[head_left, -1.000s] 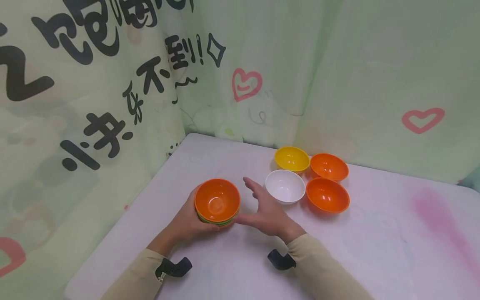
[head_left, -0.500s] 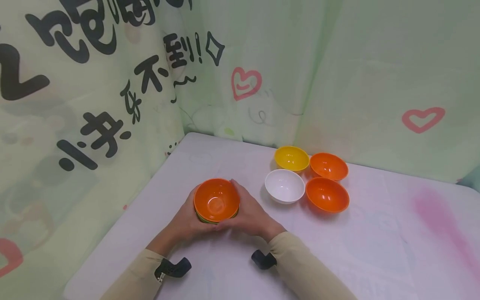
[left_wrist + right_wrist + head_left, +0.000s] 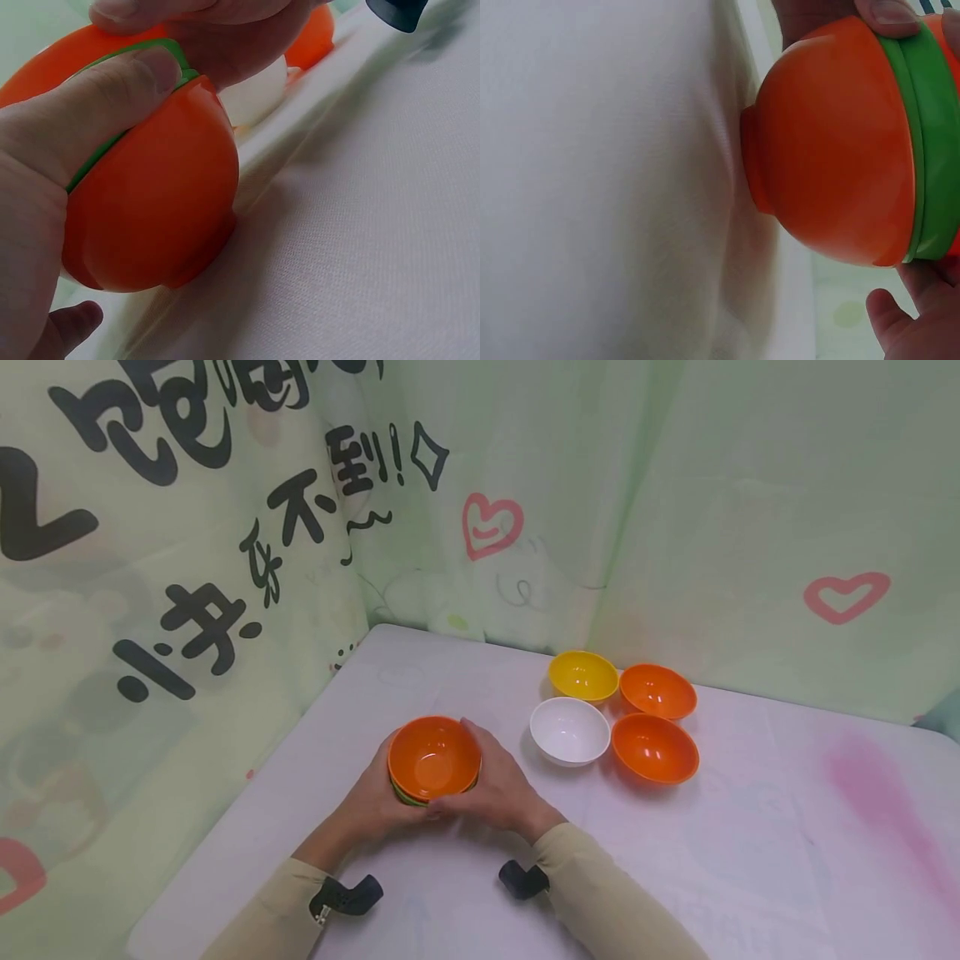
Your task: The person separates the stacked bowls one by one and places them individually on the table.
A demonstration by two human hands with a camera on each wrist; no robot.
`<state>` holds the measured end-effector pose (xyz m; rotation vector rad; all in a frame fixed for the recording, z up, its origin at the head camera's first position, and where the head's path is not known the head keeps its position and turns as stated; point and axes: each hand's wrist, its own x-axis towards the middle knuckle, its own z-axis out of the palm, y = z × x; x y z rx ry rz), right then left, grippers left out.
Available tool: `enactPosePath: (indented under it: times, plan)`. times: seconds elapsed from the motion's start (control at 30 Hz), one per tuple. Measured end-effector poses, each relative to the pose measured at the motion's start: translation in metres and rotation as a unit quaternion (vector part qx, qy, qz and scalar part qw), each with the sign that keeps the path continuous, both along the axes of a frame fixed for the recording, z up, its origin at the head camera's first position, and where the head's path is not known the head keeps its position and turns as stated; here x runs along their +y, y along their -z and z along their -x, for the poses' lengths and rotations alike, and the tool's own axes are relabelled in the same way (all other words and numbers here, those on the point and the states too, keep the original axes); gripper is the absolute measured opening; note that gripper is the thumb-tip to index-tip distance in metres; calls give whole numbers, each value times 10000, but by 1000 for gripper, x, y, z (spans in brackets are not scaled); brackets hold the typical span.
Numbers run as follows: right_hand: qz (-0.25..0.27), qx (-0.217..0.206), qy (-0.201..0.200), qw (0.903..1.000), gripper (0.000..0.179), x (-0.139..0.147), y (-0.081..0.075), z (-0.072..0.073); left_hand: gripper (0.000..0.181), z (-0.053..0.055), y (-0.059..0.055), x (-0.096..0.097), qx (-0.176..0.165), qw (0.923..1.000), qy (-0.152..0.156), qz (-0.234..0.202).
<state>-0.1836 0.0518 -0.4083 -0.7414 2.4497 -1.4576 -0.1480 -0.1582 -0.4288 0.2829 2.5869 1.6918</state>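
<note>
A stack of bowls is between the two hands, left of the table's middle. On top is an orange bowl, facing up; below it a green bowl shows as a band, and a larger-looking orange bowl forms the bottom, its foot close over the tabletop. The left hand grips the stack from the left, its thumb lying over the green rim. From the right, the right hand holds the top orange bowl, fingers round its far side and thumb at its near side.
Right of the hands stand a white bowl, a yellow bowl and two orange bowls, one at the front and one behind. The white-covered table meets printed curtains at its back and left.
The right hand has come in from the right, where it was held spread beside the stack, and closed on the bowls. The left hand and the stack have hardly moved.
</note>
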Motion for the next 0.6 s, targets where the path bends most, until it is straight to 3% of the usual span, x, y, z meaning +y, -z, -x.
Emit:
enactPosePath:
  times: [0.6]
  plan:
    - [351, 158, 339, 9987, 106, 3, -9, 1, 113, 1, 2, -1, 212, 9996, 155, -49]
